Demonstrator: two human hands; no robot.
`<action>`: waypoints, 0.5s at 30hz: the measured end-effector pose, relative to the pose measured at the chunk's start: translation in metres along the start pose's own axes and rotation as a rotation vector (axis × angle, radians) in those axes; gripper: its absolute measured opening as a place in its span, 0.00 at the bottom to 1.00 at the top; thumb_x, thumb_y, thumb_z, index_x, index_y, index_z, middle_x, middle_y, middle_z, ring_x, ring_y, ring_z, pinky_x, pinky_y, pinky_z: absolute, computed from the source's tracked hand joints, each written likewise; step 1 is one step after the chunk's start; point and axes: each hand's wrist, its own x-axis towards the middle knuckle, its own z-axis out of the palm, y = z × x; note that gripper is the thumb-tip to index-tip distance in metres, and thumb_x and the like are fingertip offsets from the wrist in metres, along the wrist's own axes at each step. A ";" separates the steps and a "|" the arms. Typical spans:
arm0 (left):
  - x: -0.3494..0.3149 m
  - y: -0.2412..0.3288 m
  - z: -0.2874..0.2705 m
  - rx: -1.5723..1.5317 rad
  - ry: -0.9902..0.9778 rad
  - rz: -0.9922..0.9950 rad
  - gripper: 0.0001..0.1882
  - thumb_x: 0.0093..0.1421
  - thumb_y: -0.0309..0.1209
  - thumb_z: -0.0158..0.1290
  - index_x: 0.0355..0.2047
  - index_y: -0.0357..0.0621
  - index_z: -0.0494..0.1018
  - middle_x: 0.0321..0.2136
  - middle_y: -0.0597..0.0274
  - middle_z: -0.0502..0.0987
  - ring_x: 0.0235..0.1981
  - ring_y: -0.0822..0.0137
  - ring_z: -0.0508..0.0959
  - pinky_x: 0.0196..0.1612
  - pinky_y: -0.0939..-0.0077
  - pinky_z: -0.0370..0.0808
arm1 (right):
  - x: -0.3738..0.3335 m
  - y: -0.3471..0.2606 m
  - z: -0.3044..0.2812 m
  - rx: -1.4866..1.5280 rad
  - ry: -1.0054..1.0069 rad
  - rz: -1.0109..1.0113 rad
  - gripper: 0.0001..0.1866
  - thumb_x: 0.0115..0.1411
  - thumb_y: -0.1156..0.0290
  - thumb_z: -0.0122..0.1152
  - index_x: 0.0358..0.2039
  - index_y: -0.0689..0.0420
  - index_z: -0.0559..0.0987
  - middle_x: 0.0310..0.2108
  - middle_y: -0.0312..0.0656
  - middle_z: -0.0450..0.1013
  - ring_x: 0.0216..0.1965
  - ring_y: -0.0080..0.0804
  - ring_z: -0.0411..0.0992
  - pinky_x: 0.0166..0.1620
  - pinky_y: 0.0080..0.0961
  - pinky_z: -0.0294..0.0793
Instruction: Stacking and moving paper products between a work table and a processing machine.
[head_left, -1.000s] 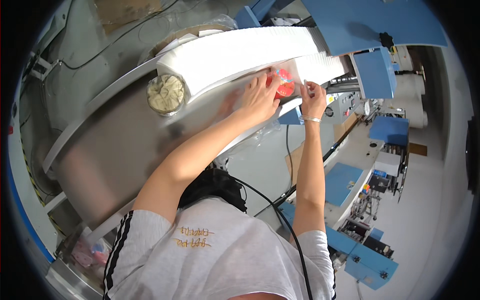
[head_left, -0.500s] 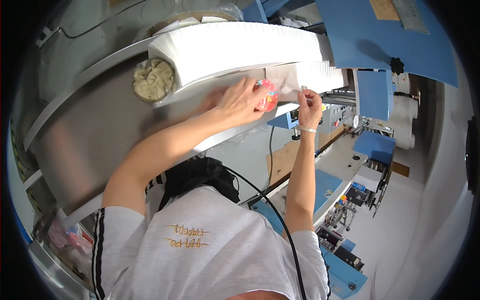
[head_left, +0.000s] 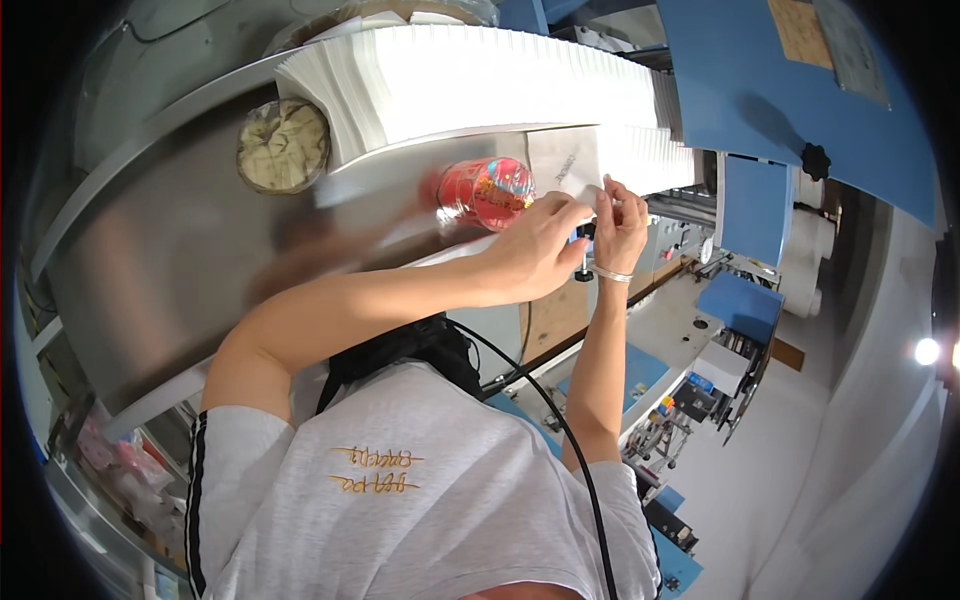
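Note:
A red cylindrical container point(head_left: 487, 193) with a shiny, colourful surface stands on the metal table, beside a pale printed paper piece point(head_left: 562, 160). My left hand point(head_left: 540, 245) is just to the container's right, apart from it, with thumb and fingers spread and nothing seen in them. Its fingertips come close to my right hand point(head_left: 622, 222). The fingers of that hand are pinched together at the near edge of the paper. Whatever sits between them is too small to make out. Behind the paper runs a long row of thin white sheets point(head_left: 480, 85) stacked on edge.
A round clear tub point(head_left: 283, 146) with crumpled, pale yellowish contents stands at the row's left end. The metal table point(head_left: 150, 225) stretches left. Blue machine panels point(head_left: 790, 100) rise at the far right, with more equipment point(head_left: 690, 400) below. A black cable point(head_left: 560, 420) crosses my front.
My left hand has let go of the red container, which now stands on the table, and has moved right toward my right hand. My right hand has stayed nearly in place.

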 end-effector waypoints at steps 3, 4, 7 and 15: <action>0.019 -0.011 0.026 -0.221 0.013 -0.192 0.23 0.62 0.33 0.47 0.54 0.33 0.58 0.51 0.41 0.63 0.50 0.48 0.67 0.51 0.63 0.67 | -0.001 0.003 0.001 0.013 -0.001 -0.038 0.11 0.57 0.72 0.62 0.41 0.54 0.80 0.36 0.40 0.71 0.28 0.22 0.70 0.30 0.19 0.71; 0.027 -0.015 0.033 -0.266 0.089 -0.305 0.23 0.62 0.34 0.46 0.54 0.33 0.58 0.52 0.40 0.61 0.53 0.48 0.65 0.53 0.62 0.65 | -0.002 0.005 0.003 0.014 -0.003 -0.037 0.11 0.57 0.72 0.62 0.41 0.54 0.80 0.36 0.40 0.71 0.28 0.22 0.70 0.30 0.19 0.71; 0.048 -0.036 0.054 -0.267 0.190 -0.438 0.25 0.63 0.36 0.43 0.56 0.34 0.57 0.56 0.39 0.58 0.59 0.49 0.59 0.59 0.63 0.59 | -0.002 0.008 0.006 0.014 0.059 -0.129 0.11 0.57 0.73 0.62 0.41 0.55 0.80 0.36 0.40 0.71 0.31 0.25 0.70 0.31 0.20 0.72; 0.066 -0.059 0.077 -0.380 0.418 -0.484 0.24 0.60 0.37 0.47 0.52 0.33 0.62 0.50 0.41 0.65 0.54 0.50 0.65 0.55 0.62 0.62 | -0.005 0.012 0.005 0.096 0.011 -0.076 0.10 0.55 0.74 0.63 0.39 0.56 0.81 0.37 0.44 0.70 0.33 0.27 0.71 0.33 0.20 0.73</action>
